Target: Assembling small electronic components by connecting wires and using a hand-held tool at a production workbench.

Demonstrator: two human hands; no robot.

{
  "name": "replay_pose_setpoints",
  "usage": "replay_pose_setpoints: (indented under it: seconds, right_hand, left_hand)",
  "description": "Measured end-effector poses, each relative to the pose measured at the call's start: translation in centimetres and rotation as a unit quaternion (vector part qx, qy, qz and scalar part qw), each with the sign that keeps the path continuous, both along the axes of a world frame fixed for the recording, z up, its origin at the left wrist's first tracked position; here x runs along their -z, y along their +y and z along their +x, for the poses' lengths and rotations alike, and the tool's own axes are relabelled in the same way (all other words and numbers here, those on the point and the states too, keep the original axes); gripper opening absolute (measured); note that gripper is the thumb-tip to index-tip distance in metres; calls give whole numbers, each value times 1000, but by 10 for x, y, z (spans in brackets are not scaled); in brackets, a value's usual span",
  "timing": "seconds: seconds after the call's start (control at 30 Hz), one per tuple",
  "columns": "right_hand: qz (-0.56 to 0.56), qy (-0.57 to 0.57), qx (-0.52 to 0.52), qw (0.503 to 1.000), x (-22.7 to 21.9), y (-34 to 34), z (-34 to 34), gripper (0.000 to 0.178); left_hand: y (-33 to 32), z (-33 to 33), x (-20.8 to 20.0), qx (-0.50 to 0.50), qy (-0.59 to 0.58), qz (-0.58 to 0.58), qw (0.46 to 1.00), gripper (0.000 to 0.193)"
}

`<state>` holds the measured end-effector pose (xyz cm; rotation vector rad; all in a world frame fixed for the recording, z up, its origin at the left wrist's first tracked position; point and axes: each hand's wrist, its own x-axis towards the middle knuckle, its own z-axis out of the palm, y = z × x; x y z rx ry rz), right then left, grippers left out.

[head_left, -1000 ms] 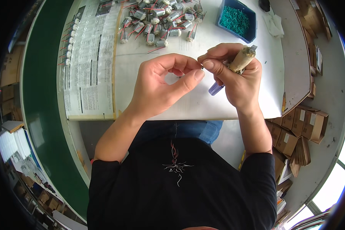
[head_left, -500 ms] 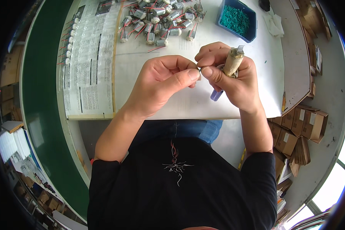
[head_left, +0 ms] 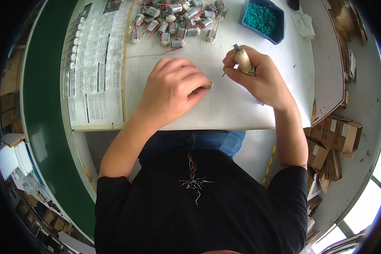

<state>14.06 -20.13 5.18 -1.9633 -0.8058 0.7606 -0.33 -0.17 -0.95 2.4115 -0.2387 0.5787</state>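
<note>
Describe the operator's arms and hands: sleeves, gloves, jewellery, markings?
Left hand and right hand are bare; no gloves, rings or watch show. Forearms are uncovered too. Plain black short sleeves end around the elbows. No markings or cables visible on either arm.

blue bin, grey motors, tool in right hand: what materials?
Blue bin: probably moulded plastic; smooth, low sheen, rounded corners.
Grey motors: cans look like metal, with bright highlights; white ends possibly plastic.
Tool in the right hand: tan part dull and stained, perhaps tape-wrapped; grey tip maybe metal, too small to be sure.
</note>
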Motion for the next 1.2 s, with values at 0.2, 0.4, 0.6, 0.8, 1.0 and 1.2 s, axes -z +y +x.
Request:
replay_pose_setpoints:
  seconds: [0.2,0.4,0.6,0.8,1.0,1.2]
  right_hand:
    - [-43,-9,-66,997,12,11,-5,8]
    - [-64,-20,-66,996,15,15,-10,10]
    - [-26,-32,-67,997,21,15,-13,12]
    - [-33,-65,-66,995,22,15,-15,13]
    - [-1,-117,-84,990,24,16,-18,14]
    - [-31,-144,-72,987,21,16,-21,14]
  left_hand:
    - [-3,-1,1,-6,52,-75,996,29]
    - [-3,0,2,-5,65,-89,994,32]
    - [-3,1,4,-10,74,-96,993,32]
    - [-3,1,5,-13,84,-109,990,32]
    - [-5,0,2,-23,69,-108,992,33]
    - [-8,1,6,-35,63,-99,992,30]
